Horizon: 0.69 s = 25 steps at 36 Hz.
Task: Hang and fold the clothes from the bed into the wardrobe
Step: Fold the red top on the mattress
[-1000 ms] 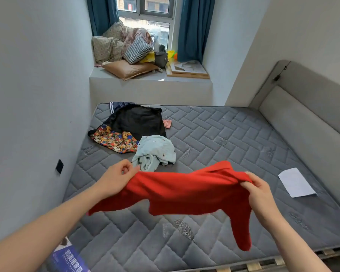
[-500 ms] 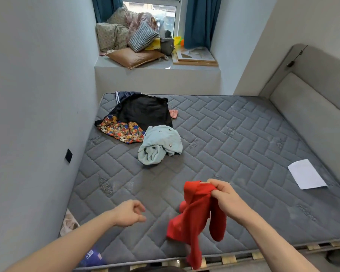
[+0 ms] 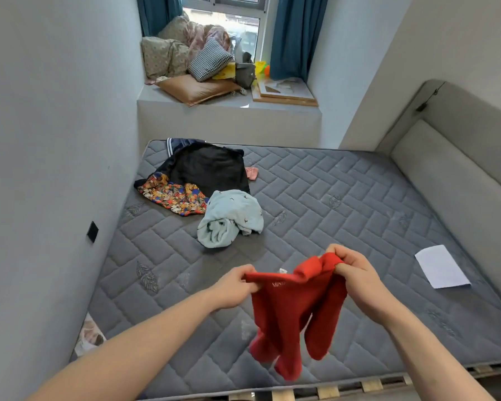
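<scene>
red garment point(image 3: 289, 308) | both hands gripping top | label lettering unreadable

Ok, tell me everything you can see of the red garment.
The red garment is a small, soft knit-looking piece with pale lettering and a small white tag near its top edge. It hangs in the air above the grey mattress, touching only the hands: the left hand pinches one end of the top edge, the right hand grips the bunched other end. Several limp ends dangle below.
</scene>
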{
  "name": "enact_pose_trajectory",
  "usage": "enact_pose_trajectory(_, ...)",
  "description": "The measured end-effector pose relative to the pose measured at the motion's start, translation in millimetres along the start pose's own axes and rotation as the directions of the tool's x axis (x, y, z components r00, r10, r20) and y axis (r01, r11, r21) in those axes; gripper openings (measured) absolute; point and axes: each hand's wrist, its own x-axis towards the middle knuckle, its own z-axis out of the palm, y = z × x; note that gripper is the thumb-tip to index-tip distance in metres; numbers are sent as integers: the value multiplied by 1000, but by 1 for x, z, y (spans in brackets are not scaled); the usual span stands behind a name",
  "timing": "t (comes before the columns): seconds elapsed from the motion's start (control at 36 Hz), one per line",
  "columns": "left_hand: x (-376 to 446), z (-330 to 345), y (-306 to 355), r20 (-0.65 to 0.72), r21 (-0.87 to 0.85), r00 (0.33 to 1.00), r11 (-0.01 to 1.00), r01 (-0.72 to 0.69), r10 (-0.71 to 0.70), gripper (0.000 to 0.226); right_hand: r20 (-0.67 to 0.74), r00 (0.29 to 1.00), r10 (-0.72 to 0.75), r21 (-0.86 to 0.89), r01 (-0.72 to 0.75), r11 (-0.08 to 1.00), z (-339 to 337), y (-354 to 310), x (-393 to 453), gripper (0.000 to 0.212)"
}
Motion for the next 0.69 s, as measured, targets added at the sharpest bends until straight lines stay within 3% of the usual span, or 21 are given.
enact_pose_trajectory(0.11,-7,-27,26,-202,-75,977,994,-83,66,26,-77,996,52,-39,-55,998,-19,20,-9,40)
enact_pose_trajectory(0.22,-23,-41,63,-177,61,947,964,-260,267,21,-33,984,175,-69,-177,982,-22,43,-15,45)
enact_pose_trajectory(0.33,-36,-39,97,-78,131,910,909,-396,408,24,145,974,172,-231,-135,963,10,44,-12,108)
enact_pose_trajectory(0.39,-39,-39,109,-25,130,882,876,-464,471,20,170,974,148,-265,-99,959,35,41,-4,117)
enact_pose_trajectory(0.42,-39,-40,112,-1,129,867,860,-495,499,18,145,983,116,-280,-72,957,45,39,1,105)
enact_pose_trajectory(0.5,-41,-54,114,19,181,851,835,-519,525,23,63,997,37,-314,-15,949,60,32,16,21)
enact_pose_trajectory(0.53,-41,-62,109,25,232,860,834,-500,509,29,47,998,43,-298,-27,954,61,29,18,8)
enact_pose_trajectory(0.61,-44,-95,78,91,549,921,753,-364,379,54,0,999,48,-245,-47,969,58,20,19,14)
enact_pose_trajectory(0.69,-46,-114,32,160,792,977,572,-213,142,37,52,999,9,-232,3,973,56,5,15,5)
